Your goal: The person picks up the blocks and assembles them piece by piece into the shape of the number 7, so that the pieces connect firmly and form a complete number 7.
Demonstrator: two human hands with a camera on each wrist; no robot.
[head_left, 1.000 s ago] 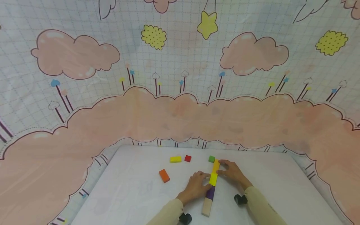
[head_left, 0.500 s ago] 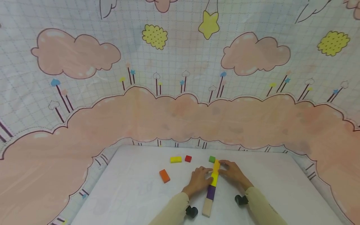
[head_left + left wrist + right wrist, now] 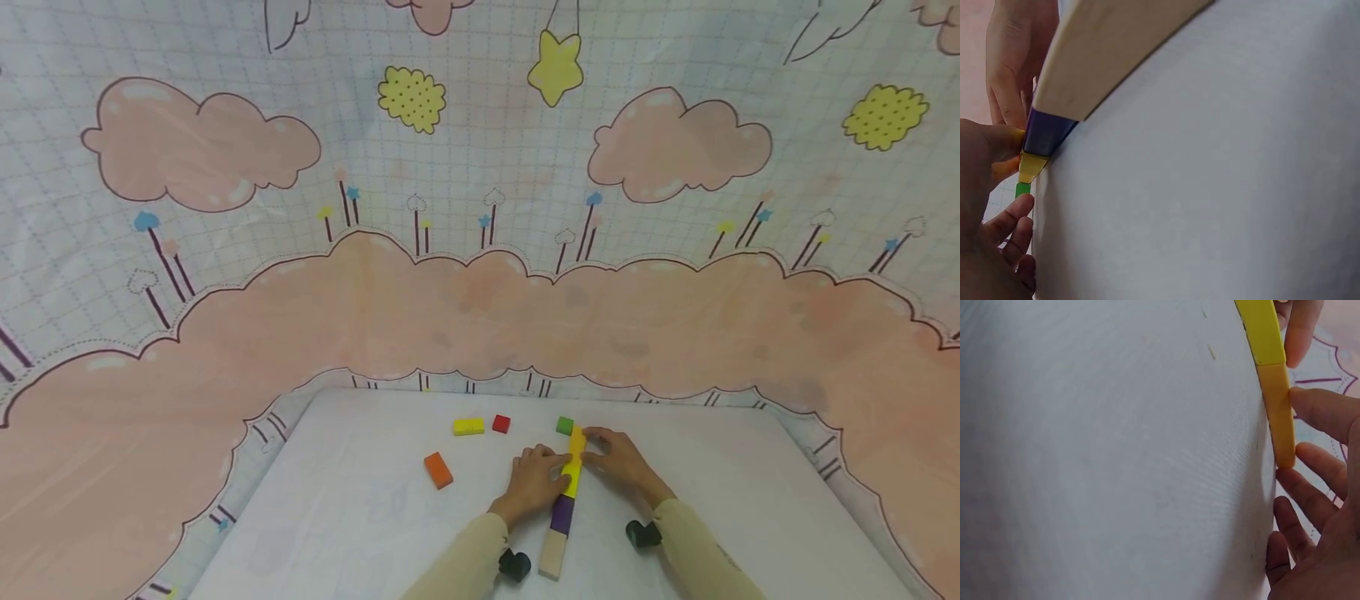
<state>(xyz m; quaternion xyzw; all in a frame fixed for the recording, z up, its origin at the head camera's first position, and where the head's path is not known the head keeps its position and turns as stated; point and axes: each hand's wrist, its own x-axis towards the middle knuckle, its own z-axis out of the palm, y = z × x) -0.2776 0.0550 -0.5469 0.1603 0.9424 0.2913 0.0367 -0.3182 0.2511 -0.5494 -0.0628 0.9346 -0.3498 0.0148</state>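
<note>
Pink clouds (image 3: pixel 202 146) are on the cloth (image 3: pixel 480 108) behind the white desk (image 3: pixel 337 500). On this desk, a wood block (image 3: pixel 552 556), a purple block (image 3: pixel 562 514), a yellow block (image 3: pixel 572 479) and a dark yellow block (image 3: pixel 577 442) make a line. The left hand (image 3: pixel 534 482) touches the yellow block's left side, the right hand (image 3: pixel 621 458) the dark yellow block's right, both with fingers apart.

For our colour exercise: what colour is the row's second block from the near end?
The second block is dark purple, clearest in the head view.
</note>
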